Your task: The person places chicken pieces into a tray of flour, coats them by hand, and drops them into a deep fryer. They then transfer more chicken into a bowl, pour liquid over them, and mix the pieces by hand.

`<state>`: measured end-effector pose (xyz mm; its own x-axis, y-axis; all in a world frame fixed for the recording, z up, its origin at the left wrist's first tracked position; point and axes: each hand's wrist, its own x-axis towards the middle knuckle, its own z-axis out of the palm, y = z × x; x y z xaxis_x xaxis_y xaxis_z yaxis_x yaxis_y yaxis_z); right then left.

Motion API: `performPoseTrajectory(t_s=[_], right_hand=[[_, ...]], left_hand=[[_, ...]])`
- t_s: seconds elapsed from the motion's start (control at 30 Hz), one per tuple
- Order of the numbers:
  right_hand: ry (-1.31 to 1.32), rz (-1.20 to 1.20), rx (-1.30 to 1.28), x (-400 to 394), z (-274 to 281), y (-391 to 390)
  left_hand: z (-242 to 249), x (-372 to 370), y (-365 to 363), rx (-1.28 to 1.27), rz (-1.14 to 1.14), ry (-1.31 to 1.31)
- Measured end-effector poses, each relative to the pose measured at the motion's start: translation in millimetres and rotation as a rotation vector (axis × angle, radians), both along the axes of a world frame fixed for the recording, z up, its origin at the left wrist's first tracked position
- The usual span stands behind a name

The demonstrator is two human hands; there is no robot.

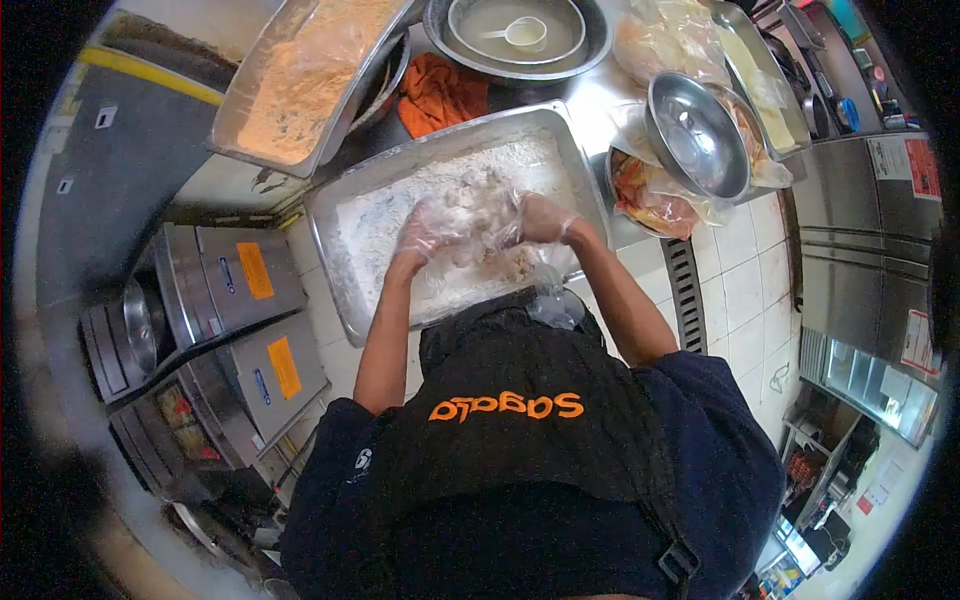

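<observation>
Both gloved hands, left hand (425, 232) and right hand (540, 220), close around floured pieces of food (478, 215) in the flour tray (345, 290) at frame centre. The loose gloves could slip, and pressing near the tray's rim may spill flour onto the apron (510, 420).

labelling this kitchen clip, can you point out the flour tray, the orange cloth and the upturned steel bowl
flour tray (330, 255): head view, on its bare left metal wall.
orange cloth (440, 95): head view, middle of the crumpled fabric.
steel bowl (697, 135): head view, centre of its shiny inside.
</observation>
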<state>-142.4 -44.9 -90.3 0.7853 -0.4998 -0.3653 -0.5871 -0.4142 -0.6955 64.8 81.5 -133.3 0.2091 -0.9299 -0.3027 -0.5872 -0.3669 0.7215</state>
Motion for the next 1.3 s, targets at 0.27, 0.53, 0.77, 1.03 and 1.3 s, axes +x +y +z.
performPoseTrajectory(t_s=[0.27, 0.53, 0.77, 1.03, 1.3], right_hand=[[-0.486, -0.361, 0.316, 48.8, -123.0, -17.4], [-0.196, -0.266, 0.316, 38.0, -22.0, -14.1], [0.042, -0.283, -0.012, 4.0, -48.7, -16.9], [0.135, -0.323, 0.044, -0.5, -46.5, -10.1], [0.479, -0.228, 0.306, -32.7, -29.3, 4.8]], left_hand=[[-87.1, 1.9, -47.7, 0.159, 0.438, 0.539], [-28.6, -22.2, -54.3, 0.229, 0.375, 1.003], [-20.5, 3.5, -27.5, -0.095, 0.245, 1.164], [-13.2, -19.4, -19.2, 0.059, 0.675, 0.738], [-95.2, 21.8, 23.0, 0.228, 0.147, 0.249]])
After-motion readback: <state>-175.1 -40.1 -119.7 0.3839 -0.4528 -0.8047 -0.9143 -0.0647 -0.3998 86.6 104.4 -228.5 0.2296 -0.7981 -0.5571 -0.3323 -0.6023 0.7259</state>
